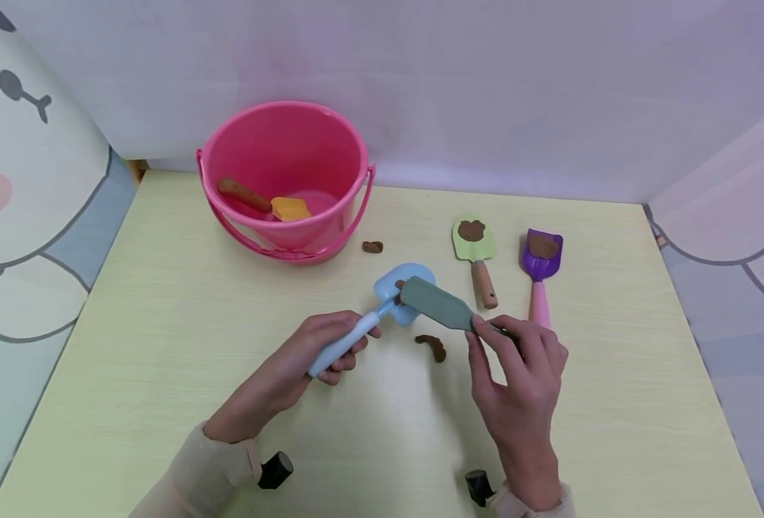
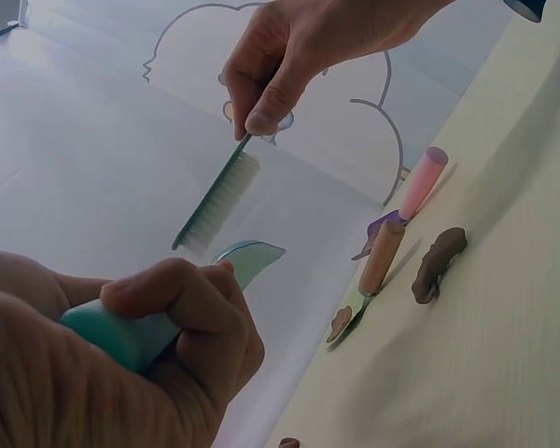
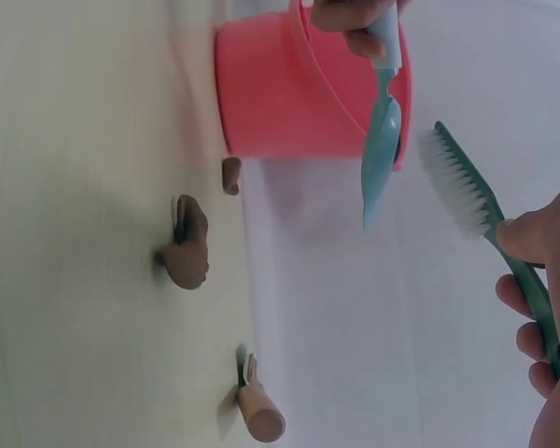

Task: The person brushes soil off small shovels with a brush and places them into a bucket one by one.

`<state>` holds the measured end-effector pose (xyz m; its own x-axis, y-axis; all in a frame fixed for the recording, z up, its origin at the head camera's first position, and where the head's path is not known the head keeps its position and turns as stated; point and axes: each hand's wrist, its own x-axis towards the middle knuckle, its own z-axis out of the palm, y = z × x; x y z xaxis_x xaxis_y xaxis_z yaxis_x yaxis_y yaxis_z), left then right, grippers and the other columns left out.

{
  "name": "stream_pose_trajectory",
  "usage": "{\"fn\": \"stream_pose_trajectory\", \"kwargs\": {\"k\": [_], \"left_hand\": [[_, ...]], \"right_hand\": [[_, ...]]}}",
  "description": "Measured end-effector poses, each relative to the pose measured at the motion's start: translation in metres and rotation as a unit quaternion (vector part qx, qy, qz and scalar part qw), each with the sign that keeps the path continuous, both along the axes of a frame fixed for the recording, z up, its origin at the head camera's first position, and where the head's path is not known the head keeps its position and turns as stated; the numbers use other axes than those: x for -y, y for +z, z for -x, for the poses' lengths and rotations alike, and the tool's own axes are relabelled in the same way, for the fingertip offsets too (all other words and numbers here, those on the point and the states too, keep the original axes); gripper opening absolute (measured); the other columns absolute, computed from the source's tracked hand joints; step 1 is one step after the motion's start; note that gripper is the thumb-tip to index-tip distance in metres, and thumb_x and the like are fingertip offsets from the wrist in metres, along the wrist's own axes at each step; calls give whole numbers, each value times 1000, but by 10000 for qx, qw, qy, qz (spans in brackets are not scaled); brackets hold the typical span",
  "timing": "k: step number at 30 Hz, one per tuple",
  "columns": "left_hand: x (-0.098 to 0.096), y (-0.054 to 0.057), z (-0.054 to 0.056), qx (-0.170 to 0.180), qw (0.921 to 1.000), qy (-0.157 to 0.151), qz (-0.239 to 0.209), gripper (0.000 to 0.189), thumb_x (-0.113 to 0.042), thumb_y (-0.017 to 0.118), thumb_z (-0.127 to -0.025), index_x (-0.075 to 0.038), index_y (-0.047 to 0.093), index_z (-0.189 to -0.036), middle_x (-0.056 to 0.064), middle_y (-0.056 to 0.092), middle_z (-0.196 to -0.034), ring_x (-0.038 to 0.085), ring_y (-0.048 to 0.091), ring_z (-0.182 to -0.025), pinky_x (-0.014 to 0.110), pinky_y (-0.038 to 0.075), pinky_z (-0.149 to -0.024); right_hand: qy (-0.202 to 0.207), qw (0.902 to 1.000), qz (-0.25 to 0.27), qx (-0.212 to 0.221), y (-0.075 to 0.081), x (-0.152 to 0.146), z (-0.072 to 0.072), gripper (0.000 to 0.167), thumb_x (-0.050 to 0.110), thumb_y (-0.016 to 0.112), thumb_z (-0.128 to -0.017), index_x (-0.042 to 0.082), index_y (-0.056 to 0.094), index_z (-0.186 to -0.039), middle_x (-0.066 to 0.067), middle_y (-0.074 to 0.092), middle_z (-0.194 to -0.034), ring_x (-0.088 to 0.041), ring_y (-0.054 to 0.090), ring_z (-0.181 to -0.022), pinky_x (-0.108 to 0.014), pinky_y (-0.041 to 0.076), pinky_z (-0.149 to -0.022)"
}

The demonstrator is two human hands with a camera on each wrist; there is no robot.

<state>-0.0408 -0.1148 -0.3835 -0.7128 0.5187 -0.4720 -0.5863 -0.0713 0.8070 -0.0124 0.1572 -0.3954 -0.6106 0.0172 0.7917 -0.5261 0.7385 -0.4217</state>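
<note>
My left hand [image 1: 301, 352] grips the pale handle of a blue toy shovel [image 1: 346, 344], its blade held up above the table. A bit of brown clay-like stuff [image 1: 398, 296] shows on the blade. My right hand [image 1: 521, 381] pinches a green brush [image 1: 439, 302] by its handle; the brush head is over the shovel's blade. White bristles [image 3: 455, 182] point toward the shovel in the right wrist view, where a gap shows between the two tools. Below them, a curved brown piece [image 1: 434, 347] lies on the table, and a smaller brown piece [image 1: 373, 247] lies near the bucket.
A pink bucket [image 1: 278, 236] stands at the back left, with a brown-handled tool [image 1: 244, 195] having a yellow part inside. To the right lie a green shovel [image 1: 474, 248] and a purple shovel [image 1: 541, 267], both bearing brown stuff. A pale curtain [image 1: 485, 93] hangs behind the table.
</note>
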Motion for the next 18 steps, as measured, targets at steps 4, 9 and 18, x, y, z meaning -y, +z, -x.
{"fn": "stream_pose_trajectory", "kwargs": {"k": [4, 9, 18], "left_hand": [[-1, -1, 0, -8, 10000, 11, -9, 44, -35, 43, -111, 2, 59, -129, 0, 54, -89, 9, 46, -66, 17, 37, -54], [-2, -2, -1, 15, 10000, 42, -52, 44, -36, 43, -111, 1, 60, -129, -1, 54, -89, 9, 45, -66, 17, 37, -54], [-3, -1, -2, 82, 9999, 31, -146, 42, -34, 43, -112, 1, 59, -129, -2, 54, -89, 8, 45, -66, 16, 38, -54]], "right_hand": [[70, 9998, -156, 124, -4, 5, -4, 24, 23, 70, -99, 3, 81, -104, -19, 72, -96, -38, 57, -89, -36, 31, -86], [30, 9997, -226, 56, -8, 12, -6, 23, 22, 70, -100, 3, 81, -105, -18, 72, -96, -37, 56, -88, -38, 31, -84], [-126, 9999, 48, -47, -8, 17, -6, 27, -5, 82, -77, 1, 81, -103, -21, 71, -95, -40, 55, -89, -39, 29, -88]]}}
